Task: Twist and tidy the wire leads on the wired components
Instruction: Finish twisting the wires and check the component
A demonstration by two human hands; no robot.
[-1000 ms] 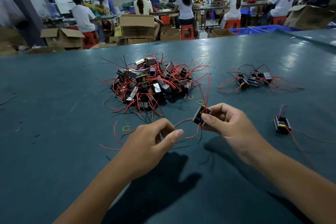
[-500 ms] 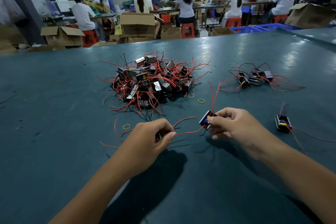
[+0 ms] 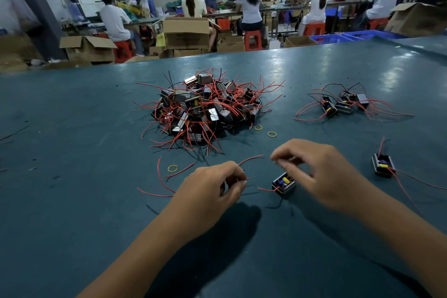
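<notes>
Across the teal desk [image 3: 72,176], from the left side inward, a loose yellow rubber band [image 3: 172,168] lies among stray red wire ends, and just right of it the left hand [image 3: 212,191] hangs over the surface with its grip curled tight, thumb and forefinger pinching red wire leads [image 3: 250,159] that arc up and away toward the right. Next comes the component in work [image 3: 283,183], a small black open-topped housing with yellow and blue parts inside, resting on the desk between the two hands. Over it hovers the right hand [image 3: 321,176], its grip half curled; the fingertips [image 3: 274,158] seem to pinch something thin, though motion blur leaves that unsure. Judging by this, the step in hand is gathering this unit's leads before twisting them, and the next move calls for both wires drawn taut and side by side, then rolled between the fingers while the housing stays put. Behind the hands sits a tangled pile of components [image 3: 205,109], with two more bands just right of it; farther right a small cluster of components [image 3: 343,105] lies with leads fanned out, and a single unit [image 3: 383,166] sits nearest the right edge. Beyond the desk are cardboard boxes, red stools, blue crates and seated workers in white caps.
</notes>
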